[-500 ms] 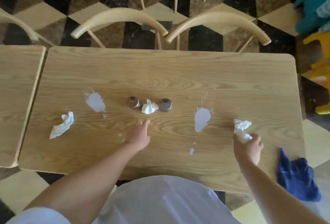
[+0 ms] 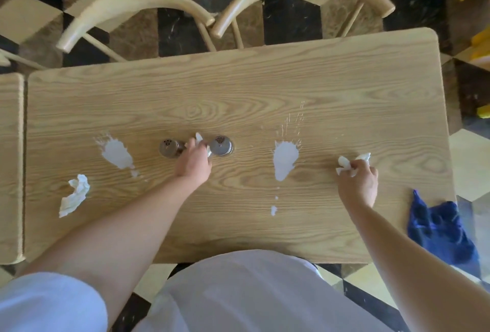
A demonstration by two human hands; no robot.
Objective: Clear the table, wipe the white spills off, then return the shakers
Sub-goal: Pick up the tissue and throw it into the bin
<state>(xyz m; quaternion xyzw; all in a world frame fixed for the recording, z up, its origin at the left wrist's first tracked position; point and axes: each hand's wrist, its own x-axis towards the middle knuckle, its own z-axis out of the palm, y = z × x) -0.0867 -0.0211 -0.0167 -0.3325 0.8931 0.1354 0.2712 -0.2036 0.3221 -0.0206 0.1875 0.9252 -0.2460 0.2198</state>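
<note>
Since the earlier frame the left hand [image 2: 195,163] has been carried forward from the bare wood to the gap between the two shakers, where its fingers are now closed around the middle tissue [image 2: 199,137]; only a white tip and a sliver by the knuckles are left showing. The right hand [image 2: 358,182] has been kept in a fist about the right tissue [image 2: 344,163], whose crumpled ends stick out past the fingers, and it has been raised only slightly.

Just left of the left hand's grip the left shaker [image 2: 169,148] is seen, and just right of it the right shaker [image 2: 221,145]. Both are short round pots with dull metal tops pierced by small holes, and both are standing upright on the table [image 2: 238,88].

Further left of that grip a large white spill [image 2: 116,155] is spread with a splashed upper edge and a small tail. Beyond it, nearer the table's edge, a third crumpled tissue [image 2: 74,195] is lying loose.

Between the two hands a second white spill [image 2: 284,162] is found, pear-shaped, with fine spatter above and two small drops [image 2: 273,209] below. To the right of the right fist a dark blue cloth [image 2: 440,228] is draped over the table's near corner.
</note>
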